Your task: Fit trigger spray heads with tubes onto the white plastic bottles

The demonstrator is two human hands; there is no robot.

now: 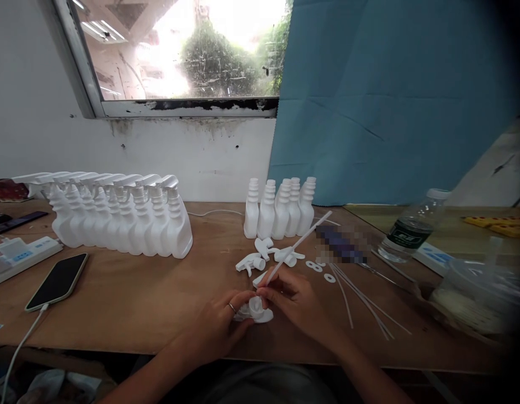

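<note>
My left hand (223,321), with a ring on one finger, is closed on a white spray trigger head (256,307) low over the table's front. A thin white dip tube (302,242) is pinched in my right hand (294,300), slanting up and to the right. The tube's lower end is at the trigger head's opening, partly hidden by my fingers, so I cannot tell whether it sits inside. Beyond my hands lie several loose trigger heads (252,262). White ring gaskets (329,278) and more thin tubes (360,297) are on the right.
Several open white bottles (267,210) stand at the back middle. A row of bottles with spray heads (129,224) stands at left, near a phone (58,281) and power strip (36,247). On the right are a water bottle (409,230), a screwdriver (341,245) and a plastic tub (474,297).
</note>
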